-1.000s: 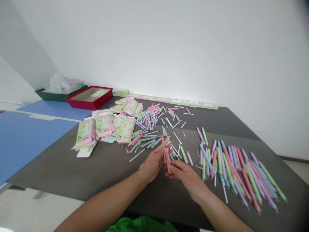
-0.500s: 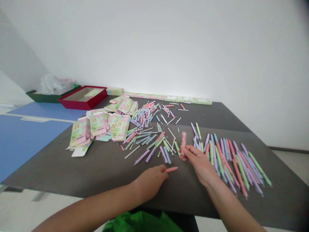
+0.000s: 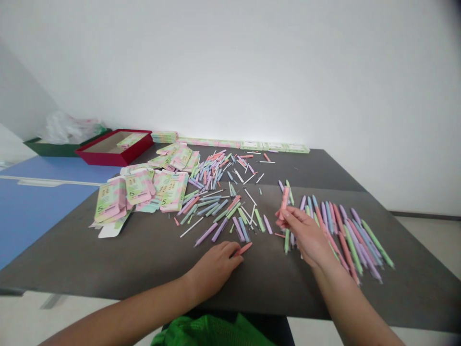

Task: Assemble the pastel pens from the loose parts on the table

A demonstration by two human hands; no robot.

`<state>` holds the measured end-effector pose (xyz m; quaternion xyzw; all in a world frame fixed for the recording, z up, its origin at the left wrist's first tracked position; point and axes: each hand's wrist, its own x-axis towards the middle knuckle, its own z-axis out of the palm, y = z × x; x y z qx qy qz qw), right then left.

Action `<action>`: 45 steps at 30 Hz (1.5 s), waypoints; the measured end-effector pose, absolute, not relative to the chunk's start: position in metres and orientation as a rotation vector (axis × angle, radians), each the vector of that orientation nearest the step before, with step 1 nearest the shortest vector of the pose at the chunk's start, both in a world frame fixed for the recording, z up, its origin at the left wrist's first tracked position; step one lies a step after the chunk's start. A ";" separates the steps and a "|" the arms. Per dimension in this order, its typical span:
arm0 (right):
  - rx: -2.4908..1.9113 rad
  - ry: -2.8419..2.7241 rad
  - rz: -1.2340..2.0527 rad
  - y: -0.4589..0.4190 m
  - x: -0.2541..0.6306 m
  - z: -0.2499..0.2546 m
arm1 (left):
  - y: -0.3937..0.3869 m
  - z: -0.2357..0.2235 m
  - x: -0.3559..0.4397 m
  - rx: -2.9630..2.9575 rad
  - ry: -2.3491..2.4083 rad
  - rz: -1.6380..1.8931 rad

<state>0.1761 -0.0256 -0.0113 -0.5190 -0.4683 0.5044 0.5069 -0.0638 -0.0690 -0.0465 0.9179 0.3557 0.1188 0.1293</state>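
- Pink pen barrel (image 3: 284, 201), nearly upright, pinched in the grip of the right hand (image 3: 302, 231).
- Left hand (image 3: 217, 265), low over the worktop (image 3: 151, 259), its grip closed round a pointed pink piece (image 3: 245, 248).
- Off to the right, pastel pens (image 3: 378, 243); leftward, printed cartons (image 3: 174, 191).

A plain white wall (image 3: 252, 62) rises behind a dark grey table (image 3: 68, 259) before me, under soft, even light. To the table's left spreads a blue surface (image 3: 46, 202) crossed by a pale strip (image 3: 54, 182). Pale floor (image 3: 21, 319) shows below; at right, a dark skirting (image 3: 425, 216) edges the wall's foot.
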 end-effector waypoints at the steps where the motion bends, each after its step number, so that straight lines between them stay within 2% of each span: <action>1: -1.240 -1.122 1.189 -0.023 0.180 -0.009 | -0.069 -0.047 -0.065 2.669 1.036 0.346; 9: -1.208 -1.068 1.109 -0.015 0.191 -0.006 | -0.062 -0.034 -0.056 2.692 1.007 0.371; 15: -1.213 -1.017 1.097 -0.015 0.187 -0.008 | -0.009 -0.027 0.006 2.767 0.946 0.397; 21: -1.194 -0.947 1.111 -0.024 0.190 -0.009 | 0.022 -0.047 0.064 2.869 0.940 0.218; 25: -1.153 -0.857 1.210 -0.035 0.194 -0.007 | 0.016 -0.057 0.070 2.859 0.958 0.196; 29: -1.121 -0.792 1.279 -0.045 0.197 -0.009 | 0.013 -0.045 0.058 2.807 0.970 0.279; 33: -1.092 -0.723 1.318 -0.054 0.197 -0.012 | 0.007 -0.019 0.037 2.318 0.966 0.529; 39: -0.937 -0.533 1.481 -0.063 0.186 -0.009 | -0.021 0.006 0.018 1.313 0.771 0.630; 45: -0.688 -0.233 1.723 -0.065 0.178 -0.005 | -0.039 0.020 0.011 0.899 0.754 0.732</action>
